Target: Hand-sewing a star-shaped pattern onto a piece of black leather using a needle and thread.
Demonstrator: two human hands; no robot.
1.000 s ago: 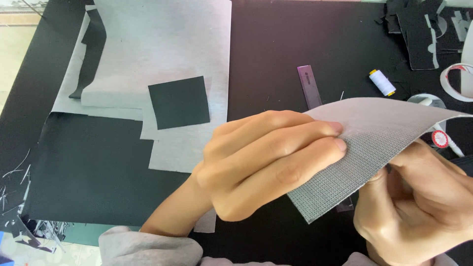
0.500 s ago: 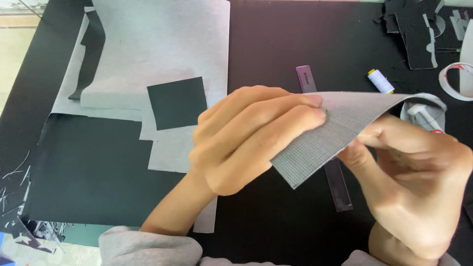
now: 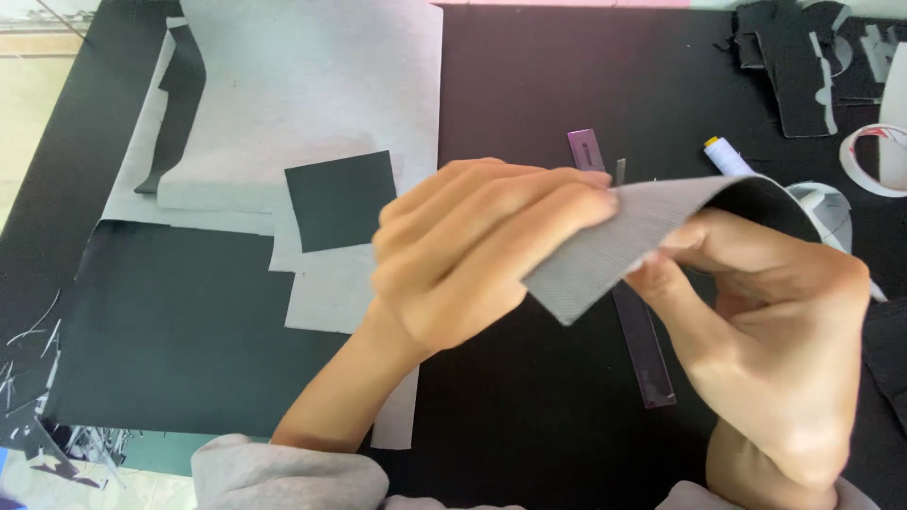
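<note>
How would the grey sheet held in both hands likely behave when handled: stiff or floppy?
The grey sheet is probably flexible: it curls over between the left hand and right hand. Its woven-looking face likely grips rather than slips. It seems light, pinched by fingertips alone.

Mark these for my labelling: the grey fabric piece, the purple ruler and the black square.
grey fabric piece (image 3: 624, 241), head view, ribbed grey face.
purple ruler (image 3: 652, 364), head view, lower stretch.
black square (image 3: 342, 200), head view, centre.

— What lay on the dark worktop (image 3: 529, 94)?
— A black square (image 3: 340, 200) on pale grey sheets (image 3: 312, 85), and a translucent purple ruler (image 3: 645, 351).
— And at the far right?
— A white thread spool (image 3: 726, 157), a tape roll (image 3: 864, 161), and black offcuts (image 3: 794, 57).
</note>
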